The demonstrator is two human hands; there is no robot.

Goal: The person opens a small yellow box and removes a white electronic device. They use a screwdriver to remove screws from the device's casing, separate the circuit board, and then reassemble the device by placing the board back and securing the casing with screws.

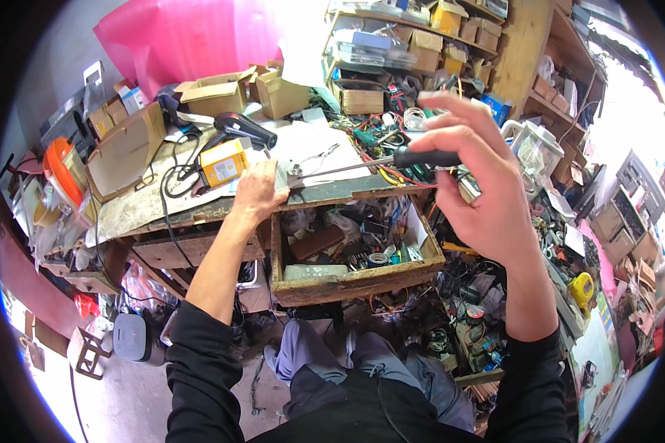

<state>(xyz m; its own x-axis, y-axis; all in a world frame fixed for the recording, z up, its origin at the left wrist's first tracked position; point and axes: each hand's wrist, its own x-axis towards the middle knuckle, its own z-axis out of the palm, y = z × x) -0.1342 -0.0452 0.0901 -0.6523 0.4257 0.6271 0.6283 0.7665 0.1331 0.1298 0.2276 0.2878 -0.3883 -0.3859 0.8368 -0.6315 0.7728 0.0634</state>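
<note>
At the bench edge my left hand [257, 190] is closed around a small pale block-like part [281, 177], mostly hidden by the fingers; I cannot make out its kind. My right hand [488, 184] is raised on the right, its fingers curled around the black handle of a screwdriver [425, 157]. The long shaft points left, and its tip is at or close to the pale part. Behind my left hand stands a yellow box [223, 164]. A black hair dryer [245, 131] lies just beyond it.
Below the bench edge an open wooden drawer [358, 289] holds tools and tape. Wires and tools [377, 134] are heaped at the back. Cardboard boxes [214, 94] line the wall. On the right stand a clear jug [537, 151] and a yellow tape measure [582, 288].
</note>
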